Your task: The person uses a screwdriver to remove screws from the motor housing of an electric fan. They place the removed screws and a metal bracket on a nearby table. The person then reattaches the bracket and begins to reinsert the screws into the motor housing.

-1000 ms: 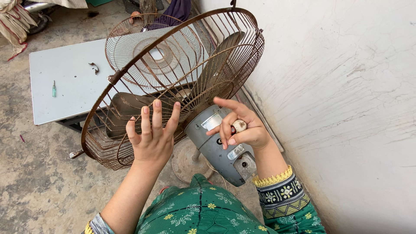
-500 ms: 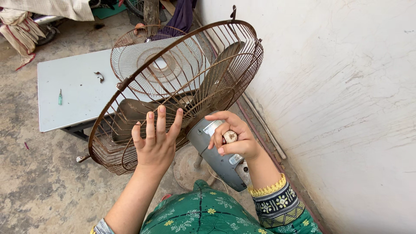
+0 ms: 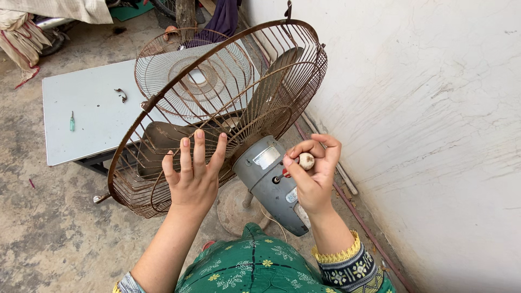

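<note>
A: Where does the fan (image 3: 228, 114) stand, and how is it posed?

B: The fan, a rusted wire cage with dark blades inside and a grey motor housing (image 3: 269, 182) at its back, is tilted over the concrete floor (image 3: 49, 239), just beside the white wall (image 3: 434, 135). Its round base (image 3: 236, 203) shows beneath the housing.

A: What is the left hand (image 3: 192, 182) doing?

B: The left hand is spread wide, palm pressed flat against the back of the cage, fingers (image 3: 199, 149) pointing up along the wires. The forearm rises to the cage from the lower edge of the view.

A: And the right hand (image 3: 312, 173)?

B: The right hand is curled narrowly around a small round knob (image 3: 306, 160) at the rear of the housing, thumb and forefinger pinching it. The wrist, in a patterned cuff, bends inward toward the housing.

A: What lies beyond the fan?

B: Behind the cage stands a pale desk (image 3: 87, 116). On it rests a second, loose wire grille (image 3: 190, 76), seen through the cage. Left of the fan on the desk lie a small green screwdriver (image 3: 72, 121) and a small metal clip (image 3: 121, 95), well apart from both hands.
</note>
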